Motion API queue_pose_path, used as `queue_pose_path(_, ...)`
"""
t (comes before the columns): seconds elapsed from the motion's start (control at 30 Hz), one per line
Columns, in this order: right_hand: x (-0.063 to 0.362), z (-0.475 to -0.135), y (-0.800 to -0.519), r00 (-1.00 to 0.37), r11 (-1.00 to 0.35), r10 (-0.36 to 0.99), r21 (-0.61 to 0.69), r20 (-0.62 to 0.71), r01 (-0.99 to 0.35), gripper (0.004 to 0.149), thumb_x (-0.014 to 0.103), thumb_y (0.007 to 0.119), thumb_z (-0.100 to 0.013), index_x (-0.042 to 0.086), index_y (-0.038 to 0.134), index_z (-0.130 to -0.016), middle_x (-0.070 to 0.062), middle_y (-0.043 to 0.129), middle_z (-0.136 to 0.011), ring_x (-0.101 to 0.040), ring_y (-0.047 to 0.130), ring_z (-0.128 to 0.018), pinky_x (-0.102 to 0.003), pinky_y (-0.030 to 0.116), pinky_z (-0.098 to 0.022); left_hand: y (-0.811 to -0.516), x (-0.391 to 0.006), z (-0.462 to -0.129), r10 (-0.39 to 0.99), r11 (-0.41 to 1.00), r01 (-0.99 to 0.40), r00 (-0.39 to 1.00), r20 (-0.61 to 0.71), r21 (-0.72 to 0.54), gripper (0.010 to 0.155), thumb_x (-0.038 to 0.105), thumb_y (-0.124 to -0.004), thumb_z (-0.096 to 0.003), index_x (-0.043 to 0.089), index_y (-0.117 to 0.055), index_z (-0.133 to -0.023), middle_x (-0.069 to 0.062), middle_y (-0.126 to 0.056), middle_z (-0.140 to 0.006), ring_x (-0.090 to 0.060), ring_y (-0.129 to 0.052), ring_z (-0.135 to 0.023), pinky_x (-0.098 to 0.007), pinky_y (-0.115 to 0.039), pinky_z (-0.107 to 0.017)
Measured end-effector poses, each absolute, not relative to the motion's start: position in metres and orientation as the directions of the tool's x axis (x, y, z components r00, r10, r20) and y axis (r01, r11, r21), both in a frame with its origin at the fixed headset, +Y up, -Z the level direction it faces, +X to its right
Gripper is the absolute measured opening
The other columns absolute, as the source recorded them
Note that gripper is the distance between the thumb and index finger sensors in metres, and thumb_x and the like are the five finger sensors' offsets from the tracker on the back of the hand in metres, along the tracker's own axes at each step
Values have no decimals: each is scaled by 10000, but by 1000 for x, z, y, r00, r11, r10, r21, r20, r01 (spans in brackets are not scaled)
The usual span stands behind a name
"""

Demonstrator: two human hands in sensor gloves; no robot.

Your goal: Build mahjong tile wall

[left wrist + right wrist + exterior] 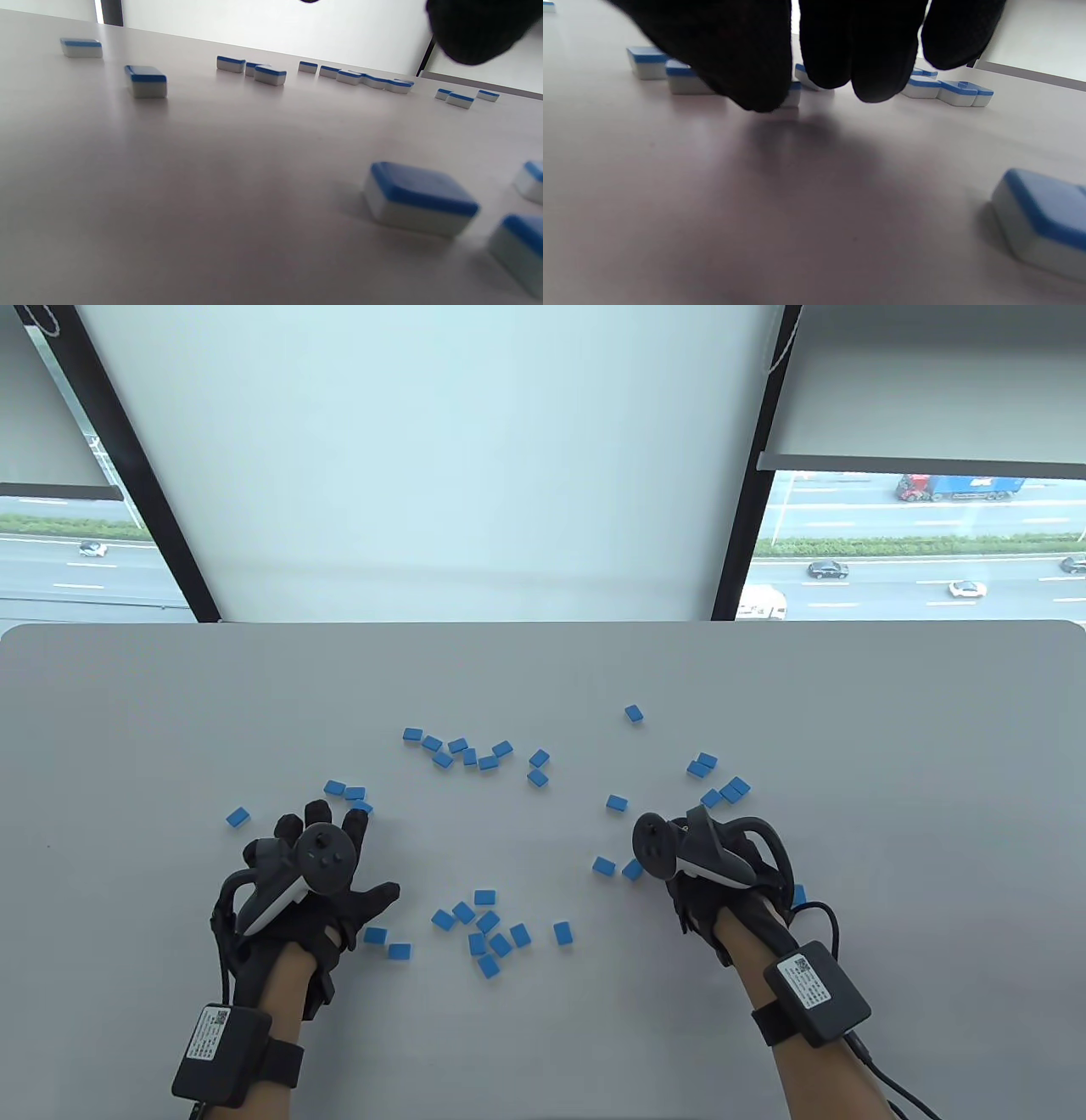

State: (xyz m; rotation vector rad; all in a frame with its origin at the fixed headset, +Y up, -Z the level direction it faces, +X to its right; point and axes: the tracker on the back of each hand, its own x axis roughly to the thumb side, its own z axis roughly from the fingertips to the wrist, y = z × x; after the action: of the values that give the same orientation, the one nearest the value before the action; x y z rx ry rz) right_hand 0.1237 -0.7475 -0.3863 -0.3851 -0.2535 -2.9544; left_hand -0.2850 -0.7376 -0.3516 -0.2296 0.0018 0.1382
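Many blue-backed mahjong tiles lie loose and flat on the grey table [127, 729], none stacked. One group lies front centre [488, 929], one further back [467, 753], one at the right [721, 789]. My left hand [365, 857] lies spread and low over the table, holding nothing; its fingertips reach a few tiles [355, 794]. In the left wrist view one fingertip [479, 29] shows, and a tile [420, 197] lies near. My right hand [679, 874] hovers by two tiles [604, 865]. In the right wrist view its fingers [874, 51] hang curled just above the table, gripping nothing.
A single tile [237, 817] lies left of my left hand and another far back [634, 713]. A tile [1043, 216] lies close under my right wrist. The table's far edge [543, 623] meets a window and blind.
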Motion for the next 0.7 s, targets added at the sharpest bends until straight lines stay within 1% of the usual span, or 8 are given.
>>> queue_pose_path(0.13, 122, -387, -751, -954, -977, -127, 132, 270, 167, 629, 281, 909, -385, 340, 626, -944, 5, 730, -953, -318, 872, -751, -538, 705, -614, -738, -284, -352, 132, 965, -132, 991, -17, -228, 953, 750, -688, -363, 370, -250, -1119, -71, -116, -1181, -487, -149, -1059, -780, -214, -656)
queue_pose_path(0.3, 120, -386, -751, -952, -978, -144, 108, 269, 179, 574, 278, 901, -386, 289, 680, -915, 9, 785, -888, -301, 903, -693, -527, 725, -600, -738, -284, -352, 136, 965, -136, 991, -16, -223, 953, 750, -687, -365, 367, -250, -1120, -72, -115, -1181, -489, -149, -1058, -780, -214, -656)
queue_pose_path(0.5, 115, -386, -752, -947, -971, -177, 111, 269, 213, 554, 274, 886, -383, 207, 695, -898, -34, 860, -764, -276, 943, -556, -527, 767, -541, -738, -283, -352, 135, 965, -134, 991, -13, -227, 954, 751, -687, -363, 370, -250, -1120, -72, -117, -1181, -488, -150, -1059, -780, -215, -655)
queue_pose_path(0.6, 119, -385, -749, -950, -972, -178, 106, 256, 210, 558, 283, 890, -378, 186, 701, -894, -36, 876, -734, -275, 952, -530, -525, 781, -522, -738, -283, -352, 139, 964, -138, 990, -11, -226, 952, 750, -686, -364, 370, -250, -1120, -74, -116, -1181, -488, -151, -1059, -780, -215, -656)
queue_pose_path(0.7, 129, -383, -736, -957, -979, -168, 73, 238, 190, 571, 284, 890, -372, 176, 696, -898, -44, 870, -743, -278, 952, -534, -524, 788, -515, -739, -283, -352, 144, 963, -143, 989, -11, -227, 950, 750, -685, -365, 368, -253, -1120, -73, -119, -1182, -487, -154, -1060, -779, -214, -656)
